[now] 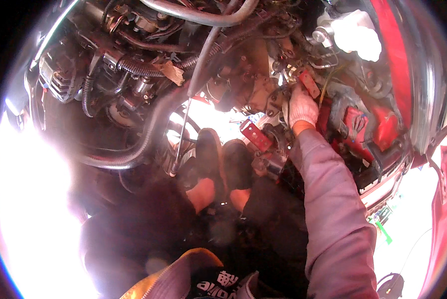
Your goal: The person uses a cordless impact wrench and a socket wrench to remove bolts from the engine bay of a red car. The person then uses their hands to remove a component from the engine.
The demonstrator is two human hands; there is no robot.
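My right hand (301, 107), in a pale work glove, reaches forward into the engine bay from a grey-purple sleeve. Close to its fingers is a small red metal bracket with holes (308, 83). The fingertips run in among metal fittings (283, 74), and I cannot make out what they touch or hold. Left of the wrist, lower down, is a second red perforated bracket (255, 135) beside dark mechanical parts. My left hand is outside the picture.
A thick grey hose (203, 17) arches across the top, and a thin rod (183, 134) hangs down left of my shoes (211, 154). Corrugated tubing (141, 68) and a ribbed alternator-like unit (63, 74) lie left. A white plastic reservoir (357, 35) stands by the red body edge (394, 55).
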